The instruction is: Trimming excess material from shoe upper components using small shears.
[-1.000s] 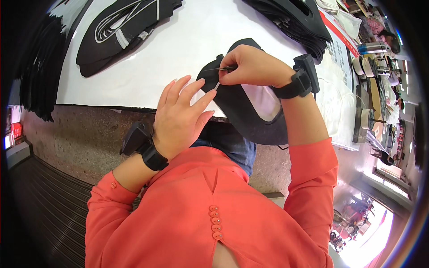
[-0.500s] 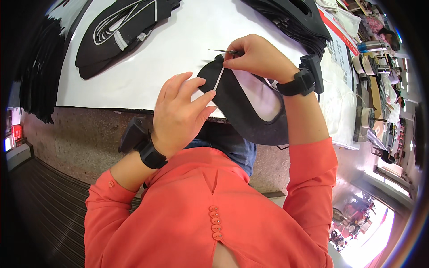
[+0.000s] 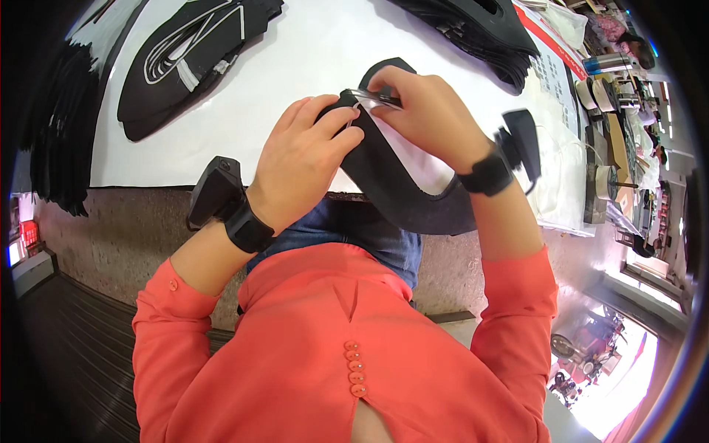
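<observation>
A curved black fabric-like piece (image 3: 399, 188) lies across the table's near edge and over my lap, its narrow end between my hands. My left hand (image 3: 306, 144) pinches that end, thumb and forefinger pressed together at a short bit of white cord (image 3: 355, 112). My right hand (image 3: 422, 111) is closed around slim metal snips (image 3: 375, 97), whose pointed end reaches left to the edge of the black piece beside my left fingertips. Fingers partly hide the cord and the tips of the snips.
On the white-topped table (image 3: 221, 151) lies a stack of black pieces with white cord (image 3: 181, 70) at far left. Another black stack (image 3: 480, 37) sits at far right. Black strips (image 3: 63, 133) hang at the left. White spools (image 3: 605, 94) stand on the right.
My left hand has moved up and right to the narrow end of the black piece. The snips have come down against that end, and less of the white cord shows.
</observation>
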Tool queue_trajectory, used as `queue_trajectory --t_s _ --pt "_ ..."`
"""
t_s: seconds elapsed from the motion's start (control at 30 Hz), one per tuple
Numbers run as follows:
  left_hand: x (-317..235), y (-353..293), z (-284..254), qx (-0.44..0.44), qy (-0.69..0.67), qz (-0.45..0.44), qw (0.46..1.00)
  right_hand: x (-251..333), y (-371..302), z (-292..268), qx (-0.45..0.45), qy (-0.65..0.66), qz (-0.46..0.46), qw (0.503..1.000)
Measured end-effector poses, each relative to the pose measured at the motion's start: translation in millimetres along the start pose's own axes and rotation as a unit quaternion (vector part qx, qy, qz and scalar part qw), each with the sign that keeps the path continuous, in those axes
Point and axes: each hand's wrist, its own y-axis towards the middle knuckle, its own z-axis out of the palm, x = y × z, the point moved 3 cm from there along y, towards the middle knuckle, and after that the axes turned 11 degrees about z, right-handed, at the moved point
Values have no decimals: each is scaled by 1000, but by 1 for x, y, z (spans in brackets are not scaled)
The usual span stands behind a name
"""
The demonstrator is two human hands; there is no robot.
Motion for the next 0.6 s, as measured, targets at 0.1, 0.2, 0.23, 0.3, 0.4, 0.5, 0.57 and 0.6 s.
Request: queue_trajectory --t_s 0.1,0.2,0.23,0.3,0.4,0.5,0.57,0.6 --pt "-1 0 -2 12 2 -4 1000 0 -28 -12 -19 -44 13 999" --pt "0 0 0 9 -6 -7 1000 1 -56 -16 -97 -58 -46 993" --pt "0 -1 0 12 -7 -6 1000 2 -64 -15 -97 -56 -43 993" --pt "1 -1 2 10 -3 -14 1000 3 -79 -14 -115 -54 -27 992" --pt "0 0 2 13 -8 -22 1000 4 -96 -5 -122 -47 -34 991" --pt "1 2 2 14 -34 -25 999 5 -108 6 -114 -35 -18 993" --pt "0 4 1 18 -39 -26 999 4 -112 15 -91 -31 -12 995" --pt "0 5 1 19 -43 -30 998 3 -113 17 -90 -37 -14 995"
